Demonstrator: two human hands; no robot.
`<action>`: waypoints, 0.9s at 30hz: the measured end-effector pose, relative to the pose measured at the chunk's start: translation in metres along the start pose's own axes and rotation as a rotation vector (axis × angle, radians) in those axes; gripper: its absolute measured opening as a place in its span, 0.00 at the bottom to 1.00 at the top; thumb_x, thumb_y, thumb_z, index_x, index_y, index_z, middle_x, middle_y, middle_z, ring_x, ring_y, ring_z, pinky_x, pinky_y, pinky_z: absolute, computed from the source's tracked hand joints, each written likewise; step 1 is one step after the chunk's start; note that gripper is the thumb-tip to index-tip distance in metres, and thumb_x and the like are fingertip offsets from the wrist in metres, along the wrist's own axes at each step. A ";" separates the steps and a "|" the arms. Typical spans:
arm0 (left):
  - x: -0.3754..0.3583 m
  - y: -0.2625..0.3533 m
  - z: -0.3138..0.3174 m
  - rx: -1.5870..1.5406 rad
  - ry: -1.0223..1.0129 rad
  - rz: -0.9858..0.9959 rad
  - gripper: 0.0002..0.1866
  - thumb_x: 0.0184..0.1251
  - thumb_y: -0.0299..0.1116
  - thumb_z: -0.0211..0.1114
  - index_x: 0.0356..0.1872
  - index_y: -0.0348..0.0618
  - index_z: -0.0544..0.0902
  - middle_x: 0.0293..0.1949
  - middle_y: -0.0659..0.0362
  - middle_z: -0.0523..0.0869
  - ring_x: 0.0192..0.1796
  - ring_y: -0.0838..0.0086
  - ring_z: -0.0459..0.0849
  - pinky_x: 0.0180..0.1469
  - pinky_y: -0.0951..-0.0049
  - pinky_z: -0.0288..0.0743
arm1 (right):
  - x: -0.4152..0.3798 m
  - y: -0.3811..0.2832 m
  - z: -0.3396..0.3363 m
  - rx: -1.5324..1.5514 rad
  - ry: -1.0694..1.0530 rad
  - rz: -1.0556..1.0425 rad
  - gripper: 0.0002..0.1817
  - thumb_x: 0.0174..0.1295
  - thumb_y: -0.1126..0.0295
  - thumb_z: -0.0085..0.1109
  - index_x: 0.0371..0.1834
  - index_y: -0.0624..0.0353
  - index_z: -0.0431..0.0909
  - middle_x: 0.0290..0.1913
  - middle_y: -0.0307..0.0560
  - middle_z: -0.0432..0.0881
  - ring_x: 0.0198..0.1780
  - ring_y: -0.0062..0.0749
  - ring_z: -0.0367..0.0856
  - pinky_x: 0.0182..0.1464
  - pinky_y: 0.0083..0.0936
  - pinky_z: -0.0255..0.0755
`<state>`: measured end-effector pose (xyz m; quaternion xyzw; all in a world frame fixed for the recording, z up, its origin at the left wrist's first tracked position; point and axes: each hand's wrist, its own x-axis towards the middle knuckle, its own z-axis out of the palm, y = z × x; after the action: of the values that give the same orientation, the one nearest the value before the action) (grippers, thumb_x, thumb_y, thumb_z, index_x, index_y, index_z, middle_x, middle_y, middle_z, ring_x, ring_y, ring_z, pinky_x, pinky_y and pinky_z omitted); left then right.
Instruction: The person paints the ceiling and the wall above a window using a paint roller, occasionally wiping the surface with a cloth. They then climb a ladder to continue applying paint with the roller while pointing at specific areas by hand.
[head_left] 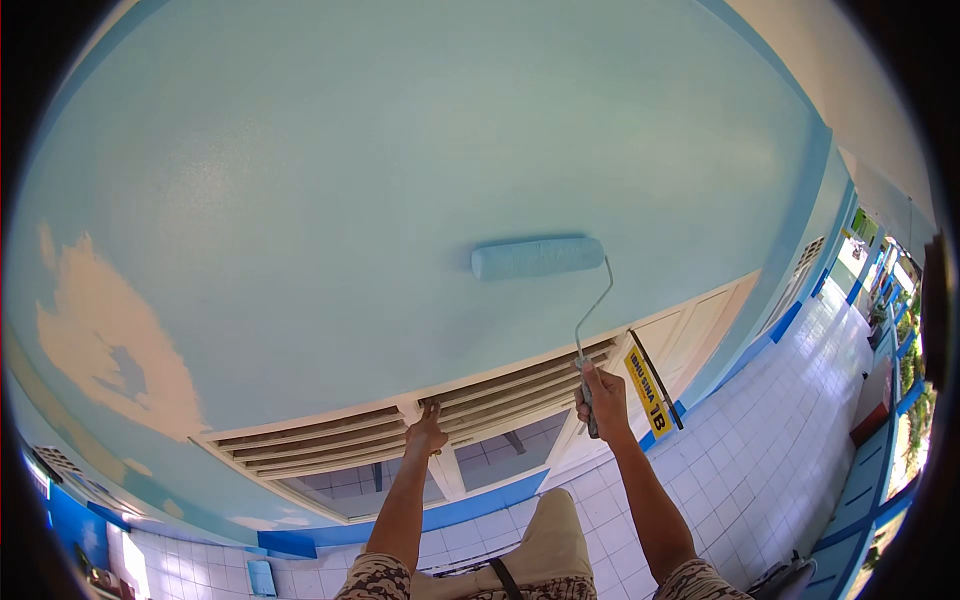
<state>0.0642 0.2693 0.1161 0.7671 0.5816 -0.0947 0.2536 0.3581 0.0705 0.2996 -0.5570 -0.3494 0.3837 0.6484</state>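
Observation:
My right hand (603,400) is closed around the handle of a paint roller (540,258). The roller's light blue sleeve lies against the light blue wall (330,180), above the window, and its bent wire frame runs down to the handle. My left hand (427,430) grips the cream window frame (450,470) at the upright between two sets of louvres (320,440). Part of its fingers is hidden against the frame.
An unpainted cream patch (110,330) shows on the wall at left. A yellow sign (647,390) juts out beside my right hand, near a cream door (690,325). Far below lies a white tiled floor (730,480). A blue railing (850,530) runs along the right.

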 end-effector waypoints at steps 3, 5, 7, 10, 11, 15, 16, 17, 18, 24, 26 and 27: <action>0.003 -0.001 -0.001 -0.014 0.032 0.005 0.54 0.55 0.36 0.61 0.83 0.65 0.41 0.84 0.74 0.35 0.72 0.58 0.75 0.66 0.54 0.77 | -0.014 0.057 -0.014 -0.037 -0.013 0.103 0.25 0.74 0.48 0.56 0.53 0.61 0.82 0.17 0.37 0.71 0.13 0.17 0.65 0.15 0.18 0.60; -0.005 0.006 -0.007 0.041 0.018 -0.020 0.53 0.55 0.33 0.60 0.83 0.64 0.43 0.84 0.73 0.35 0.70 0.58 0.77 0.65 0.56 0.77 | -0.022 0.080 -0.020 -0.082 -0.010 0.175 0.24 0.74 0.48 0.58 0.49 0.61 0.83 0.17 0.37 0.71 0.13 0.17 0.65 0.14 0.18 0.59; -0.006 0.006 -0.006 0.041 0.042 -0.009 0.53 0.54 0.31 0.60 0.83 0.63 0.44 0.84 0.72 0.36 0.69 0.58 0.78 0.64 0.56 0.78 | -0.032 0.091 -0.024 -0.101 0.002 0.227 0.24 0.73 0.48 0.58 0.47 0.62 0.83 0.17 0.37 0.71 0.14 0.17 0.66 0.14 0.18 0.59; -0.003 0.006 0.006 0.058 0.105 0.001 0.53 0.53 0.29 0.60 0.83 0.62 0.46 0.84 0.69 0.39 0.66 0.57 0.81 0.63 0.57 0.79 | -0.042 0.093 -0.029 -0.145 -0.002 0.330 0.22 0.74 0.52 0.59 0.46 0.64 0.83 0.18 0.39 0.73 0.14 0.18 0.67 0.14 0.19 0.60; -0.002 0.007 0.009 0.074 0.147 0.001 0.53 0.53 0.29 0.60 0.83 0.61 0.47 0.84 0.67 0.40 0.65 0.57 0.82 0.62 0.57 0.79 | -0.043 0.090 -0.029 -0.142 -0.001 0.316 0.22 0.74 0.52 0.59 0.46 0.64 0.83 0.18 0.39 0.73 0.14 0.18 0.67 0.14 0.19 0.60; -0.002 -0.003 0.030 0.003 0.234 0.032 0.49 0.57 0.35 0.62 0.82 0.58 0.50 0.84 0.65 0.47 0.69 0.54 0.78 0.64 0.51 0.77 | -0.039 0.060 -0.028 -0.105 -0.023 0.319 0.17 0.73 0.60 0.59 0.46 0.67 0.82 0.20 0.40 0.74 0.16 0.18 0.68 0.16 0.19 0.62; -0.007 -0.005 0.035 0.054 0.280 0.055 0.49 0.58 0.36 0.62 0.82 0.57 0.50 0.84 0.64 0.47 0.64 0.54 0.82 0.62 0.53 0.78 | -0.036 0.049 -0.026 -0.105 -0.035 0.281 0.17 0.73 0.61 0.59 0.47 0.67 0.82 0.20 0.40 0.74 0.16 0.18 0.68 0.16 0.19 0.62; -0.016 -0.006 0.040 0.106 0.324 0.077 0.48 0.59 0.36 0.62 0.82 0.56 0.51 0.84 0.63 0.48 0.60 0.53 0.85 0.59 0.54 0.80 | -0.035 0.037 -0.024 -0.106 -0.048 0.246 0.17 0.73 0.61 0.59 0.48 0.67 0.82 0.20 0.40 0.74 0.16 0.18 0.68 0.16 0.19 0.62; -0.030 -0.003 0.038 0.062 0.281 0.074 0.47 0.60 0.38 0.62 0.82 0.55 0.52 0.84 0.63 0.48 0.60 0.54 0.85 0.60 0.53 0.80 | -0.034 0.017 -0.017 -0.073 -0.037 0.230 0.17 0.73 0.62 0.59 0.49 0.67 0.82 0.20 0.41 0.74 0.16 0.19 0.68 0.16 0.19 0.62; -0.073 -0.020 0.065 -0.090 0.187 0.062 0.44 0.64 0.47 0.64 0.80 0.54 0.56 0.83 0.63 0.51 0.63 0.57 0.83 0.63 0.53 0.77 | -0.009 -0.087 0.010 -0.036 -0.030 -0.064 0.19 0.76 0.60 0.55 0.53 0.67 0.81 0.21 0.40 0.75 0.16 0.16 0.69 0.16 0.18 0.61; -0.078 -0.029 0.075 -0.165 0.174 0.058 0.43 0.65 0.49 0.64 0.80 0.54 0.58 0.83 0.63 0.51 0.64 0.58 0.82 0.64 0.53 0.77 | 0.003 -0.123 0.015 -0.085 -0.016 -0.148 0.19 0.77 0.60 0.54 0.53 0.67 0.81 0.20 0.39 0.74 0.16 0.15 0.68 0.16 0.17 0.61; -0.080 -0.032 0.079 -0.194 0.159 0.045 0.43 0.65 0.50 0.64 0.80 0.53 0.59 0.83 0.62 0.52 0.65 0.58 0.82 0.64 0.53 0.76 | 0.008 -0.142 0.018 -0.101 -0.012 -0.180 0.19 0.77 0.59 0.54 0.53 0.67 0.81 0.20 0.38 0.74 0.16 0.15 0.67 0.16 0.17 0.61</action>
<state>0.0211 0.1686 0.0751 0.7568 0.5891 0.0291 0.2818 0.3612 0.0738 0.4424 -0.5529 -0.4209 0.3090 0.6494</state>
